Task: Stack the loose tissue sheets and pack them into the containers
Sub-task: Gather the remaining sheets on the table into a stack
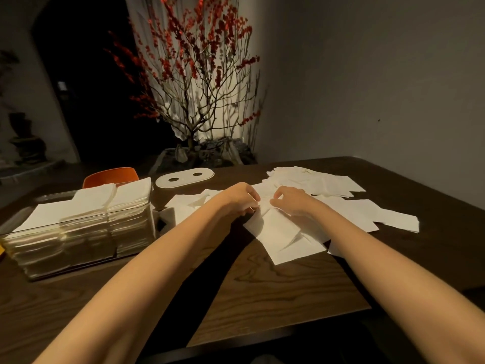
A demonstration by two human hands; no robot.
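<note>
Loose white tissue sheets (322, 183) lie scattered over the right half of the dark wooden table (262, 290). A small stack of sheets (286, 237) lies in front of me, its far edge lifted. My left hand (240, 197) and my right hand (292, 200) meet at that far edge, and their curled fingers pinch the tissue. A clear container (78, 245) on the left holds several tall stacks of tissues up to its rim.
A beige lid with two round holes (183, 177) sits on a holder behind the container. An orange chair back (111, 176) shows past the table's far left edge. A planter with red-blossomed branches (199, 101) stands behind the table.
</note>
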